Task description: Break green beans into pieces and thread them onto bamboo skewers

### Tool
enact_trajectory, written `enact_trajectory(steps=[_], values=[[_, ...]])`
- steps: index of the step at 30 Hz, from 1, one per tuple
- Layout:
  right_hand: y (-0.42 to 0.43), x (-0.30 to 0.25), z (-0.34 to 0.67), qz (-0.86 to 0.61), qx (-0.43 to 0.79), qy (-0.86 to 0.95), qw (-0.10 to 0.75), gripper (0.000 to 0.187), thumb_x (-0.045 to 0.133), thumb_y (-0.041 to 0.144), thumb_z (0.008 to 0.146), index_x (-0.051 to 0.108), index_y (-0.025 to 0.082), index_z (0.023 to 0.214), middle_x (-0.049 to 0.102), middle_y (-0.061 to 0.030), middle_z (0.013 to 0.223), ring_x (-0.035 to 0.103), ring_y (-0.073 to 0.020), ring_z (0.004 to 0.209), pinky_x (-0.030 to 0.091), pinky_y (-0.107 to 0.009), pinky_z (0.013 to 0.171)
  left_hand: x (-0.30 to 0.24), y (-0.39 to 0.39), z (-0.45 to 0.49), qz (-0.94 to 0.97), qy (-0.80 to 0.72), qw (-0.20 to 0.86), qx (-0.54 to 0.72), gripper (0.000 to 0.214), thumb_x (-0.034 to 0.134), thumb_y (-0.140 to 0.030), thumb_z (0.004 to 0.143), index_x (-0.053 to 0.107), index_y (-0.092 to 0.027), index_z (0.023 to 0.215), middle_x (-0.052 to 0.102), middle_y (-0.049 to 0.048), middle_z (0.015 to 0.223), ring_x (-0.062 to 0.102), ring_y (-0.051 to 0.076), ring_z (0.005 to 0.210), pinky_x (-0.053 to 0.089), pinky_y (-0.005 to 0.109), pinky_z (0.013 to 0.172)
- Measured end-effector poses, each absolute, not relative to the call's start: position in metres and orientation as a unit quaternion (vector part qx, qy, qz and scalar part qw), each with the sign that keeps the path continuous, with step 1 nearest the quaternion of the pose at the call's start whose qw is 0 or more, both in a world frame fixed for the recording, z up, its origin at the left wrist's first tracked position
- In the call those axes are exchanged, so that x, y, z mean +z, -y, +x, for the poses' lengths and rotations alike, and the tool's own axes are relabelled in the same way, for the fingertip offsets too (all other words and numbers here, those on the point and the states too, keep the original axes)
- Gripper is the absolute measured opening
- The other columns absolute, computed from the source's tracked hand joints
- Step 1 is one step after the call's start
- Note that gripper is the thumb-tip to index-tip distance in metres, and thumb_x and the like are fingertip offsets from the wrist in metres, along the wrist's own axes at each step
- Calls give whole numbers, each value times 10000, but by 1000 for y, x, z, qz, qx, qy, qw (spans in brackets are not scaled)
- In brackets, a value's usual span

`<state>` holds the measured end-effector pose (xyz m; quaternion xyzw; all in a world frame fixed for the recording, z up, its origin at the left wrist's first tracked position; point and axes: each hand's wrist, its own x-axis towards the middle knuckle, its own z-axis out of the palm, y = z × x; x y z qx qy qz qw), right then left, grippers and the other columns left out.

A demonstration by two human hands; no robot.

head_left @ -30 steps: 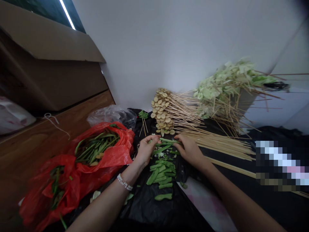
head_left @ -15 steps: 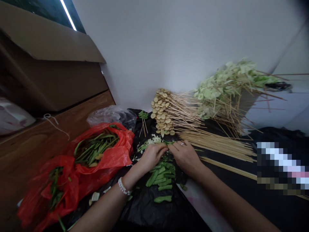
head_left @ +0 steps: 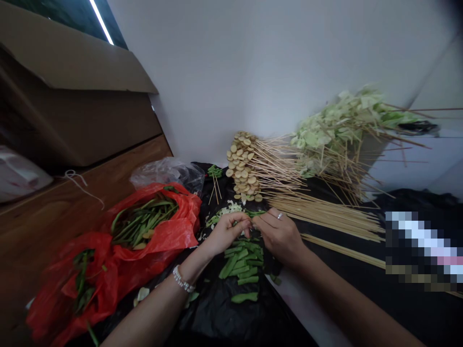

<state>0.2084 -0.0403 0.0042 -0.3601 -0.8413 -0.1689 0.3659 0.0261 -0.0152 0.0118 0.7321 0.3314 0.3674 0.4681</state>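
Observation:
My left hand (head_left: 227, 232) and my right hand (head_left: 279, 234) meet fingertip to fingertip above a pile of cut green bean pieces (head_left: 241, 264) on black plastic sheeting (head_left: 224, 308). Both hands pinch a green bean (head_left: 255, 213) between them, its end poking out to the right of my left thumb. My right hand wears a ring, my left wrist a bead bracelet. Pale trimmings (head_left: 226, 211) lie just beyond my fingers.
A red plastic bag (head_left: 108, 250) of whole green beans lies at left, a clear bag (head_left: 168, 173) behind it. Skewers of round tan slices (head_left: 244, 166), skewered pale greens (head_left: 340, 125) and bare bamboo sticks (head_left: 333, 217) fill the back right. A cardboard box (head_left: 72, 91) stands on the wooden surface.
My hands drew together from apart over the bean pile and now pinch one bean between them, lifted slightly. The trimmings behind them came into view.

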Motion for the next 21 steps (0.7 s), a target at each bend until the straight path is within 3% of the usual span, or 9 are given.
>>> enact_trajectory(steps=[4, 7, 10, 15, 18, 21], values=[[41, 3, 207, -356, -155, 829, 403, 243, 439, 105, 904, 651, 174, 808, 577, -38, 675, 470, -165, 714, 394, -288, 702, 6, 16, 29, 661, -333, 549, 389, 355, 597, -451, 820, 631, -121, 694, 601, 24, 613, 488, 106, 584, 341, 214, 564], [43, 4, 206, -351, -136, 819, 434, 243, 432, 116, 914, 662, 181, 870, 621, -45, 722, 531, -157, 755, 426, -282, 730, 2, 18, 32, 606, -332, 607, 393, 372, 610, -494, 794, 641, -124, 782, 589, 10, 575, 357, 62, 439, 215, 206, 445], [44, 9, 208, -347, -126, 806, 463, 217, 452, 146, 913, 658, 198, 954, 665, -51, 798, 576, -163, 801, 453, -300, 758, 1, 19, 34, 611, -333, 617, 368, 377, 605, -489, 798, 637, -123, 714, 560, -6, 530, 245, 38, 388, 143, 214, 417], [40, 21, 221, -441, -29, 676, 589, 156, 470, 244, 915, 613, 221, 972, 679, -54, 889, 620, -184, 858, 484, -352, 791, 1, 14, 33, 661, -389, 527, 366, 358, 666, -474, 741, 644, -131, 642, 576, -3, 522, 437, 80, 472, 331, 213, 497], [32, 25, 228, -460, 125, 566, 673, 159, 457, 327, 923, 549, 214, 989, 679, -38, 851, 641, -160, 753, 521, -309, 669, -2, 8, 31, 655, -419, 486, 398, 365, 706, -466, 695, 602, -130, 599, 528, -31, 483, 453, 81, 477, 362, 216, 534], [26, 27, 230, -439, 244, 500, 706, 190, 490, 386, 900, 523, 203, 942, 681, -27, 785, 630, -144, 639, 520, -272, 556, -3, 5, 30, 639, -430, 470, 431, 368, 658, -485, 735, 652, -120, 778, 532, -36, 540, 447, 79, 483, 347, 212, 513]])
